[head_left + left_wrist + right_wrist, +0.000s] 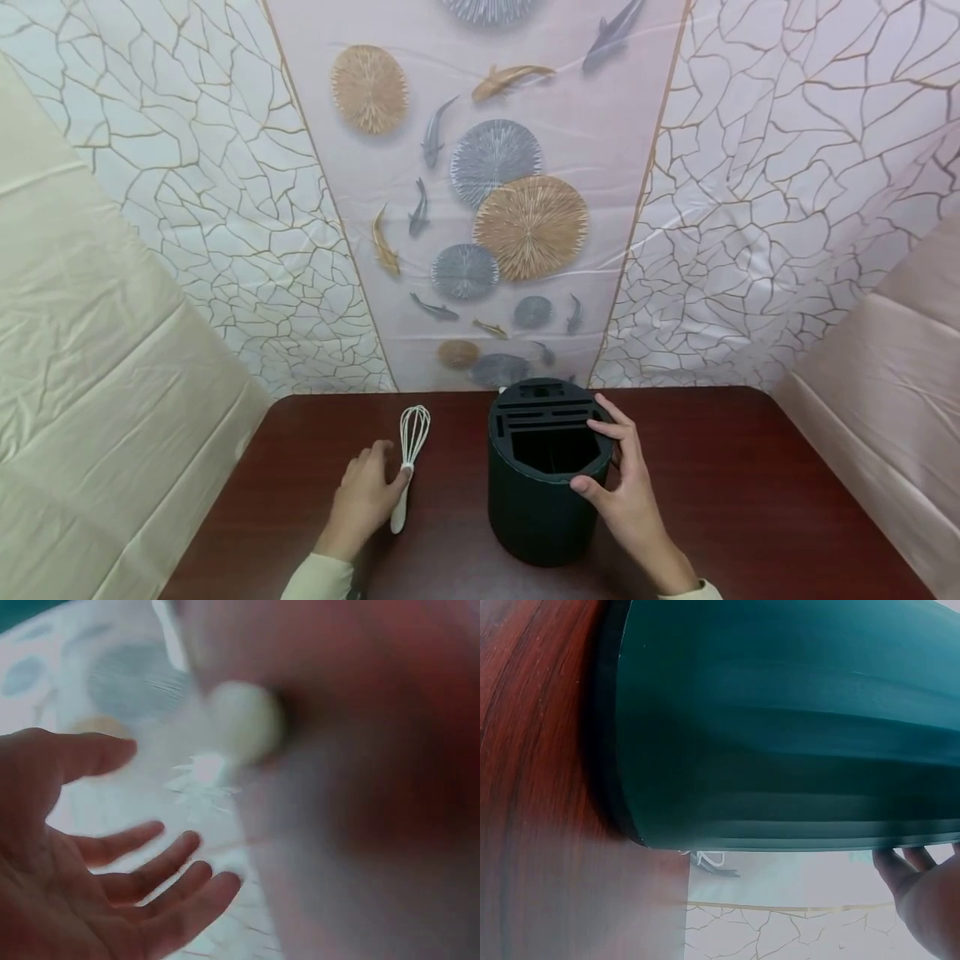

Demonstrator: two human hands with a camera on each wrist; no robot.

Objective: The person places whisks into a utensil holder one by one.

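A white whisk (402, 492) lies on the table with its wire loops pointing away. My left hand (365, 493) is just left of its handle, the thumb overlapping the handle in the head view. In the left wrist view the fingers of that hand (127, 877) are spread and relaxed, and a pale, blurred handle end (246, 724) shows beyond the thumb. My right hand (626, 483) grips the upper right side of a round, dark green knife holder (540, 521), thumb at the near rim. Slots and one large opening mark its top; it stands upright.
The dark red wooden table (720, 517) ends at a patterned cloth backdrop (487, 317). Pale cloth panels (97, 333) flank it. Thin white loops (711, 859) peek out past the holder in the right wrist view.
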